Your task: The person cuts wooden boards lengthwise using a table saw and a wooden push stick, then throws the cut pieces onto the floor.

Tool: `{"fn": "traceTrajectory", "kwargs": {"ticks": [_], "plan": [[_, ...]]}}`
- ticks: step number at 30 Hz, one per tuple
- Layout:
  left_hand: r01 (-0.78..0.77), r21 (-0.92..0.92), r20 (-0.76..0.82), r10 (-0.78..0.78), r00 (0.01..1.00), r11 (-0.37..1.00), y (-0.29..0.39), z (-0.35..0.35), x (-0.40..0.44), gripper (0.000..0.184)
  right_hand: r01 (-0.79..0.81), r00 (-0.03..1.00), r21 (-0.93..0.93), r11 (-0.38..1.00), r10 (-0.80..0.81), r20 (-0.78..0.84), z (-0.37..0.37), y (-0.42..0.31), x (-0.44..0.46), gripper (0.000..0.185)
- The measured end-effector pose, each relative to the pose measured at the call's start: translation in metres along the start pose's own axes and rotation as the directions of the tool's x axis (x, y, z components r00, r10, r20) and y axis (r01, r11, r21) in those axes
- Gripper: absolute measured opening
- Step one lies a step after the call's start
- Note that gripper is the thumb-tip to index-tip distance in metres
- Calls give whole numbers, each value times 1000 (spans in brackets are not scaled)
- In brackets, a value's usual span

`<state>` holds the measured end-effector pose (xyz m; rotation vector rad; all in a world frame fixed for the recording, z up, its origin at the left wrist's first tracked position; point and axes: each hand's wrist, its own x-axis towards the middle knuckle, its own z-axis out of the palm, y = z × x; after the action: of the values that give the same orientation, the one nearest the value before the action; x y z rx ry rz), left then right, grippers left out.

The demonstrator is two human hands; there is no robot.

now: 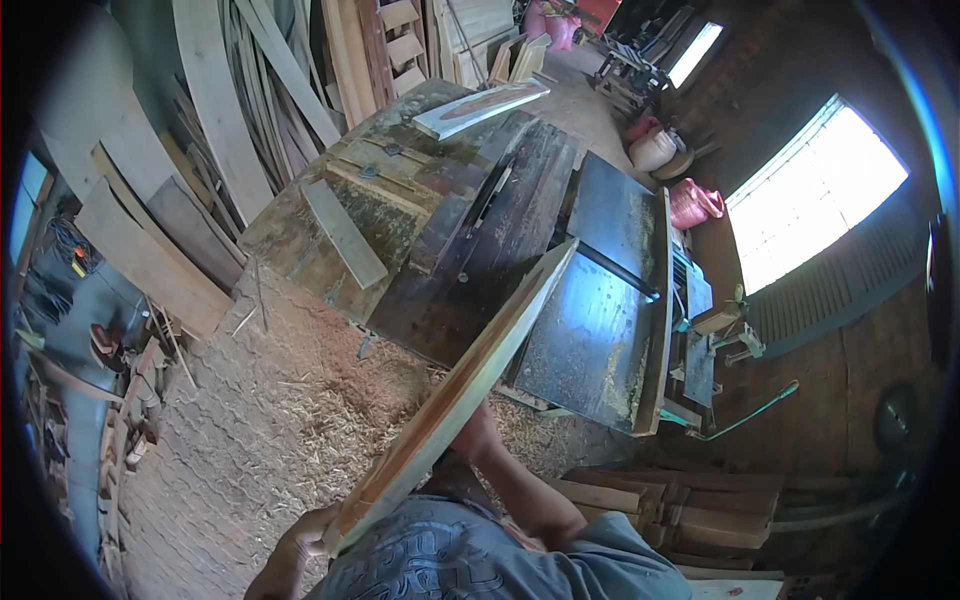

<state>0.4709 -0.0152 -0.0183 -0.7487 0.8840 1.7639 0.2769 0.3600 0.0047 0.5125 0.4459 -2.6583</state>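
Note:
A long wooden board (448,402) slants up and away from my body, its narrow edge toward me. Around its near end, close to my shirt, my left hand (314,530) is closed. My right hand (478,432) grips the board lower-middle from the right side; the board hides most of its fingers. The far end of the board reaches over the metal bed of a jointer (590,335), near the gap between its two plates. From this angle I cannot tell whether it touches the bed.
Left of the jointer stands a worn saw table (400,240) with a short plank (343,232) and a wider board (482,108) on it. Shavings (350,430) cover the floor. Tall boards (225,95) lean at left; stacked lumber (700,510) lies at lower right.

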Motion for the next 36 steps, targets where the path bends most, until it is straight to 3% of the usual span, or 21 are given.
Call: {"fn": "traceTrajectory", "kwargs": {"ticks": [1,2,4,6,7,8,10,11,13,14,15,18,20,21,23,25,26,28,29,34,36], "plan": [[1,-7,-5,-1,1000,1000,-6,-7,2,55,99,977,28,995,-92,-195,11,10,6,50],[26,-33,29,-25,999,999,-9,-10,0,56,91,977,31,995,-84,-194,0,15,15,50],[63,-135,77,-53,996,989,-21,-32,10,59,172,985,28,985,-172,2,-43,22,45,41],[29,25,-100,-26,995,999,-36,-54,17,62,136,969,24,990,-128,-209,-39,25,37,58],[-129,251,-249,193,949,959,-41,-55,2,68,158,929,-33,987,-160,-333,-28,25,24,68],[-123,239,-255,184,949,963,-44,-61,1,68,193,885,-166,967,-245,-395,1,28,10,93],[-448,-156,-173,422,890,880,-60,-75,-6,80,44,818,-272,961,-191,-542,-47,33,17,102],[-382,-521,-137,367,920,763,-15,12,-48,88,77,827,-344,936,-253,-503,-43,37,15,102],[-606,-433,-259,552,793,667,-19,23,-44,97,-180,734,-598,781,-297,-610,-29,35,5,94],[-483,-601,-218,451,866,637,-13,39,-55,96,-139,765,-718,682,-387,-515,-6,35,-2,92],[-533,-536,-226,498,837,654,-33,20,-41,94,-147,766,-722,676,-384,-516,-20,34,1,92],[-564,-492,-272,498,823,664,-60,18,-33,83,-211,842,-886,413,-384,-380,-41,9,-3,80],[-585,-450,-313,494,811,675,-71,16,-34,73,-575,803,-810,115,-109,-586,-8,-27,-14,73],[-597,-420,-333,495,802,684,-72,15,-35,70,-510,834,-858,67,-207,-512,3,-41,-18,68],[-614,-417,-359,500,788,670,-76,17,-35,71,-352,834,-897,-268,-525,-170,-29,-77,-2,66],[-630,-400,-391,497,774,666,-89,21,-37,74,-277,680,-934,-226,-733,-25,-34,-99,16,66],[-635,-391,-405,496,768,666,-96,24,-39,75,-284,683,-932,-224,-730,-33,-29,-105,23,66],[-658,-370,-434,504,747,656,-104,29,-37,78,-244,839,-924,-294,-542,-48,-8,-112,39,102],[-664,-350,-478,483,733,661,-106,34,-41,76,-275,837,-895,-351,-545,-43,-7,-109,44,110],[-588,-416,-565,309,765,694,-146,15,-44,65,-283,861,-900,-331,-501,-87,20,-92,60,116],[-501,-216,-586,299,753,838,-142,24,-49,65,-282,863,-899,-335,-498,-85,30,-89,68,111]]}}
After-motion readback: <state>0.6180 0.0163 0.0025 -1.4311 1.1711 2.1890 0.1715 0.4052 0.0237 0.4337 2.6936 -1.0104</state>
